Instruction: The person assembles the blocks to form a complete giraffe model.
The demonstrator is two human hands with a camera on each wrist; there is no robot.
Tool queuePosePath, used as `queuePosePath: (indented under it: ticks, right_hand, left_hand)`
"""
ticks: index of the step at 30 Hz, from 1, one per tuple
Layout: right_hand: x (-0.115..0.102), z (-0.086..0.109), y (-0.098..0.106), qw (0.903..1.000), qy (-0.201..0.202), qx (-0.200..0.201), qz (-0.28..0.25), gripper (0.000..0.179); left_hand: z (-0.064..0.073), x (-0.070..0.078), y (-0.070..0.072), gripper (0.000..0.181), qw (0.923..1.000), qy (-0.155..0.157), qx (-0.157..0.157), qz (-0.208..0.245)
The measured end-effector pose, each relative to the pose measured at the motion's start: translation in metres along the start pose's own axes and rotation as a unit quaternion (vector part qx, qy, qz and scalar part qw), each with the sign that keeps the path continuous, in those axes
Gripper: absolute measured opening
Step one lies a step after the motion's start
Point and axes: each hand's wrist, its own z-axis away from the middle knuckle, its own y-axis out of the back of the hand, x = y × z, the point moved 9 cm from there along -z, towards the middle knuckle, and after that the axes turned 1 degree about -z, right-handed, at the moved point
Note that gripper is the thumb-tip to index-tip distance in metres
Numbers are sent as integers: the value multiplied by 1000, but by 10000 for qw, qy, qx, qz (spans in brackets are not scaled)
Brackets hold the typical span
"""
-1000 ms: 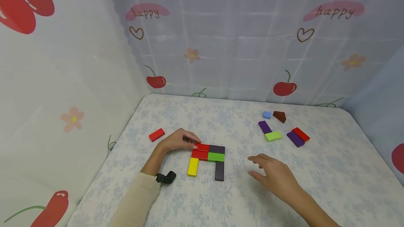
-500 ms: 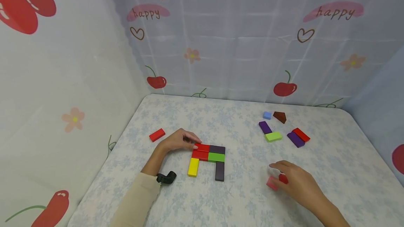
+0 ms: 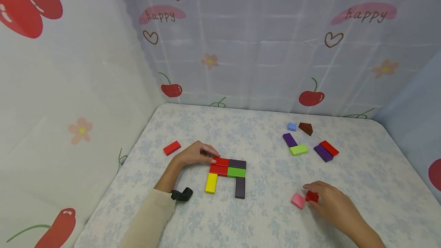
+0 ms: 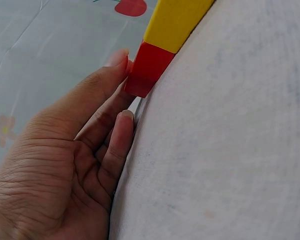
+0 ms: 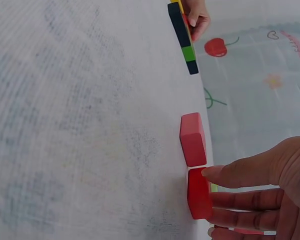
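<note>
My left hand (image 3: 196, 153) rests at the back left corner of a flat arrangement of blocks, its thumb and a finger touching a red block (image 3: 222, 162). Beside and below that lie a second red block (image 3: 218, 170), a dark block (image 3: 237, 163), a green block (image 3: 236, 172), a yellow block (image 3: 211, 183) and an upright dark block (image 3: 240, 187). To the right, my right hand (image 3: 335, 206) pinches a small dark red block (image 5: 199, 194) between thumb and fingers, low at the table. A pink block (image 3: 298, 201) sits close to its left.
A lone red block (image 3: 172, 147) lies left of my left hand. Farther back right are a blue block (image 3: 291, 126), a brown block (image 3: 306, 128), purple blocks (image 3: 289, 140), a lime block (image 3: 298, 150) and another red block (image 3: 329, 148). Printed curtains stand behind the table.
My right hand has moved right and toward me. The pink block and the small dark red block have come into view under it, the pink one now out of its fingers. My left hand stays still.
</note>
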Motion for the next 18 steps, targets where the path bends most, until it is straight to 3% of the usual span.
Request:
queuePosePath:
  ticks: [5,9,14,18]
  right_hand:
    - [11,-3,-5,9996,-196,-114,-146,46]
    - [12,-4,0,9995,-138,39,-292,42]
    - [-2,1,15,9980,311,535,-122,43]
    - [-21,2,19,9971,476,601,-13,43]
  left_hand:
    - [0,1,-1,25,10000,-29,-21,-19]
    - [0,2,-1,25,10000,-47,-59,2]
    - [0,2,-1,25,10000,-9,-70,34]
    - [1,3,-1,25,10000,28,-72,32]
